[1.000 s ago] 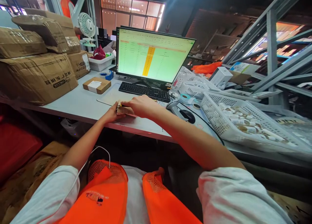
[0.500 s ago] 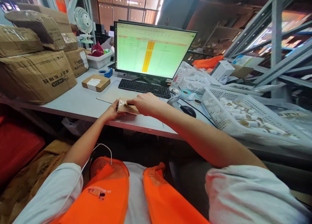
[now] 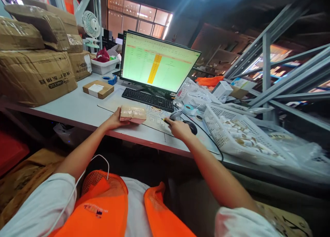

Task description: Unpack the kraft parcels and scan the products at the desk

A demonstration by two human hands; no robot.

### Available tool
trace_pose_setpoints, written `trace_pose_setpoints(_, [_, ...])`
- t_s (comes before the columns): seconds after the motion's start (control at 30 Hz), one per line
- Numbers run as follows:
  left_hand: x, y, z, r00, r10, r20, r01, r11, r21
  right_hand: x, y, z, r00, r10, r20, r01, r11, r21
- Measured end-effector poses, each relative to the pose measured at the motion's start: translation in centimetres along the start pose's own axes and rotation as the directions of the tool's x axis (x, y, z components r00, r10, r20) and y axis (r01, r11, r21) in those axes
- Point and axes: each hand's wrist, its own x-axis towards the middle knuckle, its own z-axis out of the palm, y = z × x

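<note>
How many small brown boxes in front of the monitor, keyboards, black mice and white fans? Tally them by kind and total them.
Small brown boxes: 2 (taped box in the left hand, labelled box)
Keyboard: 1
Black mouse: 1
White fan: 1
Total: 5

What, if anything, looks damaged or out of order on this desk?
The big carton at the left looks creased and dented, perhaps from handling. Plastic bags lie rumpled beside the white basket at the right, an untidy heap. The small box in the left hand has wrinkled tape; whether it is cut is unclear.
</note>
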Motion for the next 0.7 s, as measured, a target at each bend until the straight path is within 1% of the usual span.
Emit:
trace_pose_setpoints(0.07, [-0.2,0.2,0.0,0.993,0.086,-0.084,-0.086,0.996,0.006,0.7,-0.7,1.9,0.997,0.034,-0.063,-0.029,0.996,0.083])
trace_pose_setpoints(0.1, [-0.4,0.4,0.0,0.977,0.149,-0.15,-0.145,0.989,0.037,1.1,-1.3,2.6,0.996,0.038,-0.076,-0.03,0.994,0.109])
trace_pose_setpoints(0.17, [-0.9,0.7,-0.1,0.921,0.3,-0.248,-0.262,0.949,0.176,2.1,-2.9,2.9,0.994,0.014,-0.105,0.001,0.99,0.142])
trace_pose_setpoints(0.2, [-1.1,0.8,-0.1,0.892,0.373,-0.255,-0.307,0.915,0.262,2.7,-3.8,2.6,0.991,-0.004,-0.133,0.024,0.988,0.15])
trace_pose_setpoints(0.23, [-1.4,1.0,-0.1,0.872,0.431,-0.232,-0.343,0.876,0.34,3.3,-4.6,2.1,0.984,-0.021,-0.178,0.051,0.984,0.17])
trace_pose_setpoints(0.27, [-1.6,1.2,0.0,0.86,0.472,-0.195,-0.368,0.838,0.403,3.9,-5.5,1.3,0.97,-0.044,-0.238,0.096,0.973,0.211])
trace_pose_setpoints(0.3, [-1.7,1.4,0.1,0.854,0.495,-0.159,-0.384,0.807,0.448,4.5,-6.4,0.4,0.949,-0.08,-0.304,0.167,0.948,0.271])
trace_pose_setpoints(0.33, [-1.8,1.6,0.2,0.851,0.507,-0.137,-0.392,0.786,0.478,5.1,-7.3,-0.6,0.921,-0.124,-0.37,0.26,0.902,0.345])
trace_pose_setpoints(0.4, [-2.0,1.9,0.6,0.845,0.521,-0.123,-0.401,0.768,0.499,6.2,-9.1,-2.2,0.86,-0.221,-0.461,0.451,0.751,0.482])
trace_pose_setpoints(0.43, [-2.0,2.1,0.7,0.843,0.523,-0.124,-0.404,0.769,0.496,6.6,-10.0,-2.7,0.842,-0.26,-0.473,0.509,0.675,0.534])
trace_pose_setpoints(0.47, [-2.0,2.2,0.9,0.843,0.523,-0.129,-0.407,0.774,0.485,7.0,-10.8,-3.0,0.837,-0.291,-0.463,0.533,0.626,0.569])
trace_pose_setpoints(0.5, [-2.1,2.2,1.0,0.845,0.517,-0.135,-0.404,0.784,0.472,7.3,-11.4,-3.1,0.839,-0.31,-0.446,0.537,0.602,0.592])
trace_pose_setpoints(0.6, [-2.2,2.2,1.1,0.871,0.468,-0.149,-0.365,0.82,0.441,7.7,-12.4,-2.9,0.846,-0.335,-0.416,0.531,0.61,0.589])
trace_pose_setpoints(0.7, [-2.2,2.1,1.0,0.89,0.436,-0.137,-0.343,0.835,0.429,7.6,-12.2,-3.2,0.814,-0.374,-0.444,0.568,0.672,0.476])
